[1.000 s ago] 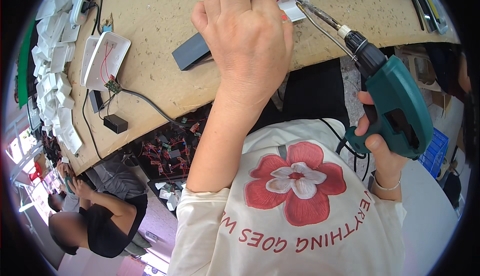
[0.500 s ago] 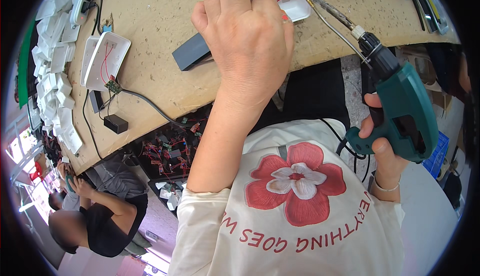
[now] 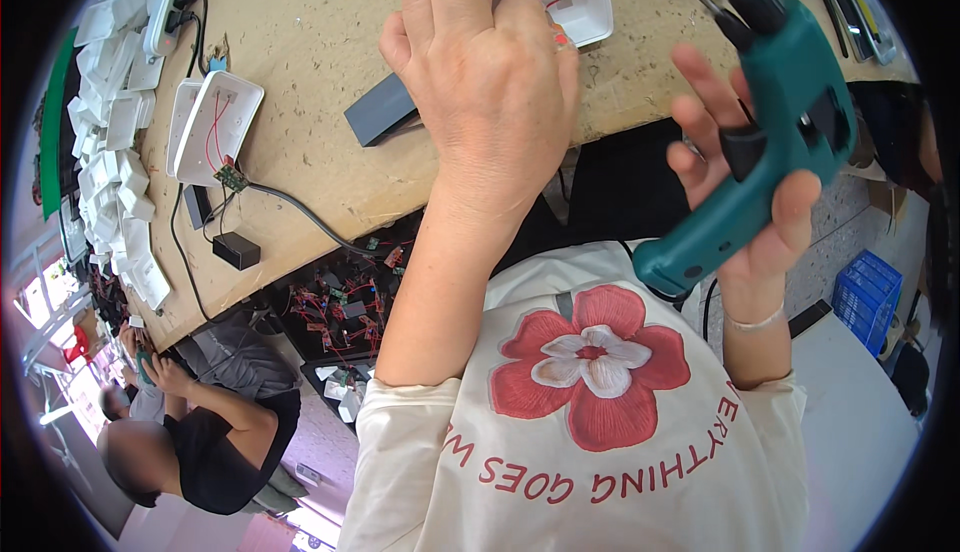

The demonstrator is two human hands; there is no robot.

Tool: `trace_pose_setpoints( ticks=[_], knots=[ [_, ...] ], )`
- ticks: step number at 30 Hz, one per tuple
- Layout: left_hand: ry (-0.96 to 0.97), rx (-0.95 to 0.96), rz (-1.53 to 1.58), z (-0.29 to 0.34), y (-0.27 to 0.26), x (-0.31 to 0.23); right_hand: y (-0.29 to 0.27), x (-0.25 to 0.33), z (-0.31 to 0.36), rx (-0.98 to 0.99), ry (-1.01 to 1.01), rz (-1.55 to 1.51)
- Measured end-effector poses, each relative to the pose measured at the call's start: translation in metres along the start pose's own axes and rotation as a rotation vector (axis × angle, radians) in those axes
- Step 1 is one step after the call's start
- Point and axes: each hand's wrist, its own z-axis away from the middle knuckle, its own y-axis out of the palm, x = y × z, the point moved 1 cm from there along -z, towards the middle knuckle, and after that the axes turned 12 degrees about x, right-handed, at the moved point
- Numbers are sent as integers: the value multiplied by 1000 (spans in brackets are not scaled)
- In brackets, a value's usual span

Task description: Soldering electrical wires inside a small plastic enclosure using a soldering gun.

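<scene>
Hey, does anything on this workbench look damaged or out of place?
Nothing looks plainly broken. At left, white plastic housings lie heaped at uneven angles, which looks untidy. Dark specks dot the tabletop, so it seems worn or dirty. A green circuit board sits at the rim of an open housing, not seated inside.
</scene>
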Motion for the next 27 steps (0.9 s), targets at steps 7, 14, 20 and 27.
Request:
trace_pose_setpoints(
  ticks=[7,14,20,27],
  knots=[
    [54,-34,12,-5,1,1,7,-14,-32,42,-7,-65],
    [40,-16,0,-2,2,1,8,-16,-33,-56,-1,-110],
    [33,-24,30,-4,4,1,9,-14,-34,-72,-12,-114],
    [30,-40,71,-4,-1,3,10,-17,-36,-76,-11,-107]
  ],
)
